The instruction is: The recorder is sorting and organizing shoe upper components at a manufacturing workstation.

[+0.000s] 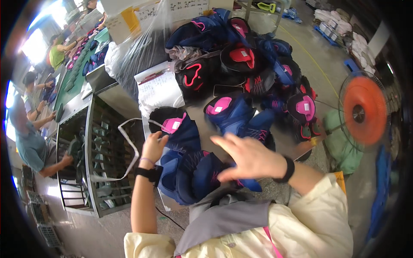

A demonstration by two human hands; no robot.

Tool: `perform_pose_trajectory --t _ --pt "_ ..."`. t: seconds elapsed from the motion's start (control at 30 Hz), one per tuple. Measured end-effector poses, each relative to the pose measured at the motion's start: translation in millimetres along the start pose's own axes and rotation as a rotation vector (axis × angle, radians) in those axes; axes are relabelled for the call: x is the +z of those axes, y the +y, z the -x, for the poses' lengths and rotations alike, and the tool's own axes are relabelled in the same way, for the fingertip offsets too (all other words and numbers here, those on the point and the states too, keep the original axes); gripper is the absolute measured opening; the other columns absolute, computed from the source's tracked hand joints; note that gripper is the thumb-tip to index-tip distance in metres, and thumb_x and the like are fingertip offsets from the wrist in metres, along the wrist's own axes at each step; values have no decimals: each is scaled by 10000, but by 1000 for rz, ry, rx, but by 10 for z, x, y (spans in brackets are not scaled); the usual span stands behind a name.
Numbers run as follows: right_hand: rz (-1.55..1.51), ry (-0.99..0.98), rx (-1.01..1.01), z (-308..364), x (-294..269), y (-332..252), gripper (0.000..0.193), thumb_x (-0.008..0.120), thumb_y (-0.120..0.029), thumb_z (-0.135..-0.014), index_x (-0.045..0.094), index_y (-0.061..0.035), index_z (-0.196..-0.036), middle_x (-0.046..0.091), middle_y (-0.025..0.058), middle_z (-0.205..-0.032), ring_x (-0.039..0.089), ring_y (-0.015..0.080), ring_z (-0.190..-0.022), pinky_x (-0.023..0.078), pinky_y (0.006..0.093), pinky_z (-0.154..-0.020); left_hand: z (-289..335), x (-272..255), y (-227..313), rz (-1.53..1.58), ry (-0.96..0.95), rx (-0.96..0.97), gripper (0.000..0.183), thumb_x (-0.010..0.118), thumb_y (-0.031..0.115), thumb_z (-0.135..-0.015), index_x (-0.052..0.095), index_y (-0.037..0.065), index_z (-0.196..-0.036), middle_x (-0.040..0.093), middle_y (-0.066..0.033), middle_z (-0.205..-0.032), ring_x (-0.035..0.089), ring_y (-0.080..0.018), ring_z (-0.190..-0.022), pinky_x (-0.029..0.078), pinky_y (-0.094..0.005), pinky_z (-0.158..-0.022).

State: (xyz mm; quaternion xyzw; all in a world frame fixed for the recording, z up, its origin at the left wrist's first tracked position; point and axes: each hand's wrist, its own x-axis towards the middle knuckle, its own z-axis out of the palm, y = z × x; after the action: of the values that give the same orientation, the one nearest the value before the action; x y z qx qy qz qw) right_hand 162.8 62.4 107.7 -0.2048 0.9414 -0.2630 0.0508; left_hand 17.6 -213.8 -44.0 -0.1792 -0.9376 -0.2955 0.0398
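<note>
My left hand (152,151) is closed beside a blue shoe upper with a pink insole (173,124). A thin white strip (134,148) loops through the air on its left and comes up to the fingertips, apparently pinched there. Open and holding nothing, my right hand (251,158) hovers over the blue shoe uppers with pink lacing (206,172), thumb and fingers apart. Just beyond it lies another blue shoe with a pink insole (221,105). The fingers of both hands are slightly blurred.
More dark shoes (241,58) are heaped at the table's back. A written-on paper (159,88) lies left with pens. A metal rack (92,159) stands left of the table, an orange fan (362,111) right. Several people work along a green conveyor (75,77) at far left.
</note>
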Motion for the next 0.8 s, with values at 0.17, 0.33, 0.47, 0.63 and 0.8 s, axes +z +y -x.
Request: perform_pose_trajectory --t 0.17,0.33,0.47,0.63,0.8 --pt "220 -73 368 1051 745 313 672 708 -418 -629 446 11 -1075 540 153 -855 593 317 -618 479 393 -530 420 -564 1559 433 -284 -81 184 594 125 -788 631 4 -921 618 -172 -886 617 -256 -808 473 -310 -709" --pt "178 156 395 1382 809 750 374 709 -268 -625 517 -67 -875 578 101 -824 576 277 -769 470 391 -611 1412 872 1918 287 -393 200 585 512 53 -762 251 -45 -1276 406 -268 -1190 464 -396 -1068 425 -398 -880" --pt "205 342 409 1551 743 1167 345 705 -186 -614 531 -104 -901 556 57 -821 544 242 -842 478 361 -656 1558 1577 1635 29 -477 15 574 520 87 -739 288 2 -1258 425 -201 -1213 584 -392 -800 501 -417 -663" --pt "237 551 418 1748 389 1591 374 678 -22 -574 583 -150 -912 476 33 -864 477 244 -902 477 348 -681 1669 1693 1245 -287 -784 401 295 546 227 -758 569 125 -1035 486 -103 -1140 608 -300 -735 497 -391 -606" --pt "107 586 492 1889 460 1953 802 789 -148 -507 432 -176 -1225 413 67 -1209 439 270 -1091 447 359 -857 1469 1297 1521 -274 -1009 927 396 543 214 -787 495 143 -1173 486 -135 -1115 607 -287 -732 508 -404 -660"
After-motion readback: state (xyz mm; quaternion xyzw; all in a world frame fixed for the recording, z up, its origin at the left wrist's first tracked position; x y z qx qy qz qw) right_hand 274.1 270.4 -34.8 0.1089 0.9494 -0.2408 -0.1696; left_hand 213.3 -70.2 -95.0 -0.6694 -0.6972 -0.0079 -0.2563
